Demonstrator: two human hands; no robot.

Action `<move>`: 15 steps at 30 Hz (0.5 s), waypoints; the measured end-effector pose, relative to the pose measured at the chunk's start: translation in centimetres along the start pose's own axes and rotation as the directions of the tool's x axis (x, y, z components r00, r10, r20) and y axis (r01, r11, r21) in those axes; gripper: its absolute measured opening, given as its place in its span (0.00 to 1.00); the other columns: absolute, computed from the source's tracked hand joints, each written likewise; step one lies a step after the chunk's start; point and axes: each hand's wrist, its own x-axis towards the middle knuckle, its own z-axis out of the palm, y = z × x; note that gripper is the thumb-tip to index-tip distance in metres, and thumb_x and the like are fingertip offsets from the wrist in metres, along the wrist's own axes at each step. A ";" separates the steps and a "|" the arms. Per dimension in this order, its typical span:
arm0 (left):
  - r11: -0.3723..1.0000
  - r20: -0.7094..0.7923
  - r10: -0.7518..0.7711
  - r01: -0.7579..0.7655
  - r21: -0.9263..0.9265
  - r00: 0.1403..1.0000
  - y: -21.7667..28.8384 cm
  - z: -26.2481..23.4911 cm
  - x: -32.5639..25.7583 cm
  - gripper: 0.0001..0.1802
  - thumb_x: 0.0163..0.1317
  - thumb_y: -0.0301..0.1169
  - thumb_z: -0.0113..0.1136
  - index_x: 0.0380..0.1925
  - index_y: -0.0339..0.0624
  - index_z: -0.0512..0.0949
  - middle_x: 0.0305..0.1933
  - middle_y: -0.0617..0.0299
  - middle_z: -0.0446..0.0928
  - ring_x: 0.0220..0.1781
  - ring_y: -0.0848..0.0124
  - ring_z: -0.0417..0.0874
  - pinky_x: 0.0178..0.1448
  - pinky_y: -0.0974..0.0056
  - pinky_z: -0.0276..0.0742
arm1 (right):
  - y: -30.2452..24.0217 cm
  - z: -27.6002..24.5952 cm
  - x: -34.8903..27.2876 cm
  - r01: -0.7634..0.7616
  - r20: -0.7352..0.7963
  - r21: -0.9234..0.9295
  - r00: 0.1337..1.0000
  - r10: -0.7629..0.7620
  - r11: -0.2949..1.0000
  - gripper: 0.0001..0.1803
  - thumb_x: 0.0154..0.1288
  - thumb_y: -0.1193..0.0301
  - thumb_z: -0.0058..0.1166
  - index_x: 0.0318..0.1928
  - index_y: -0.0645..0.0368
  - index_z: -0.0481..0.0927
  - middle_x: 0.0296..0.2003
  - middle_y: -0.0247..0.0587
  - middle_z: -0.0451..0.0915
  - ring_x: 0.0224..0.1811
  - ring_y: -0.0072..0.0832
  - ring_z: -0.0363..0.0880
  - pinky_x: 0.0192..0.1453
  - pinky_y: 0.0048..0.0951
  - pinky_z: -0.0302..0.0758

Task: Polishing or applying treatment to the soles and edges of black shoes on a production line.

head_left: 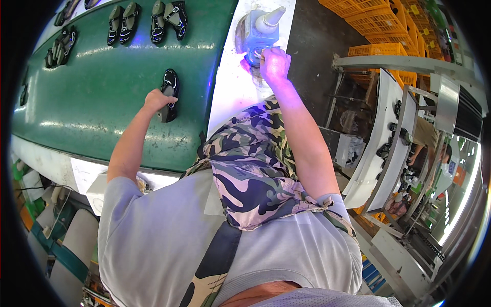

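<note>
On the green surface [102, 97] a black shoe [170, 82] with a grey piece inside it lies lengthwise. My left hand [157, 100] grips it at the middle, thumb across the opening. My right hand [276, 65] is closed at the front of a blue box-like container [261, 33]. Whatever its fingers pinch is too hidden to make out. A white bottle with a cone-shaped nozzle [271, 20] lies tilted on top of the container. Blue-violet light falls around this hand.
Several similar shoes [123, 23] stand along the far side of the green surface, with more at its left [61, 47]. Yellow crates [378, 23] are stacked at the far right. A white rack [381, 138] holding dark shoes stands right; beyond it another person [425, 138] is visible.
</note>
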 end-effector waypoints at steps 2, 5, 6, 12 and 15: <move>0.992 0.023 -0.062 0.064 -0.111 0.998 -1.1 0.2 0.7 0.34 0.41 0.48 0.78 0.40 0.29 0.83 0.44 0.43 0.84 0.43 0.53 0.87 0.49 0.55 0.83 | -0.2 -0.5 -0.1 0.029 0.022 -0.012 0.999 -0.029 1.000 0.03 0.52 0.69 0.60 0.29 0.51 0.83 0.28 0.38 0.80 0.37 0.42 0.80 0.42 0.44 0.71; 0.907 0.212 -0.065 0.147 -0.396 0.975 -0.7 -0.1 0.8 0.31 0.46 0.44 0.77 0.44 0.31 0.81 0.44 0.49 0.84 0.43 0.55 0.87 0.49 0.53 0.83 | 0.1 -0.5 -0.2 -0.152 0.126 0.064 0.982 0.143 0.986 0.05 0.51 0.67 0.62 0.29 0.53 0.84 0.28 0.39 0.82 0.37 0.41 0.82 0.44 0.43 0.74; 0.682 0.307 0.055 0.189 -0.706 0.950 -0.3 -0.1 0.7 0.29 0.49 0.42 0.75 0.47 0.33 0.79 0.45 0.52 0.83 0.45 0.57 0.85 0.52 0.52 0.81 | 0.4 -0.2 -0.2 -0.353 0.227 0.144 0.921 0.316 0.925 0.07 0.50 0.66 0.64 0.30 0.54 0.85 0.29 0.40 0.84 0.37 0.40 0.83 0.45 0.41 0.76; -0.159 0.089 0.454 0.179 -0.971 0.886 5.3 0.0 -0.3 0.24 0.58 0.33 0.69 0.53 0.38 0.74 0.50 0.57 0.81 0.53 0.63 0.81 0.63 0.55 0.74 | 3.1 0.5 -1.1 -0.761 0.357 0.084 0.626 0.694 0.643 0.12 0.55 0.59 0.60 0.34 0.51 0.86 0.35 0.44 0.86 0.41 0.45 0.84 0.50 0.41 0.79; -0.176 -0.224 0.525 -0.153 -0.972 0.821 10.4 -1.5 -2.5 0.24 0.54 0.28 0.72 0.51 0.39 0.76 0.50 0.58 0.80 0.52 0.66 0.81 0.63 0.57 0.74 | 3.8 -2.2 -2.2 -0.791 0.333 0.288 0.611 0.719 0.539 0.11 0.47 0.66 0.68 0.31 0.58 0.86 0.28 0.38 0.84 0.31 0.28 0.82 0.39 0.30 0.77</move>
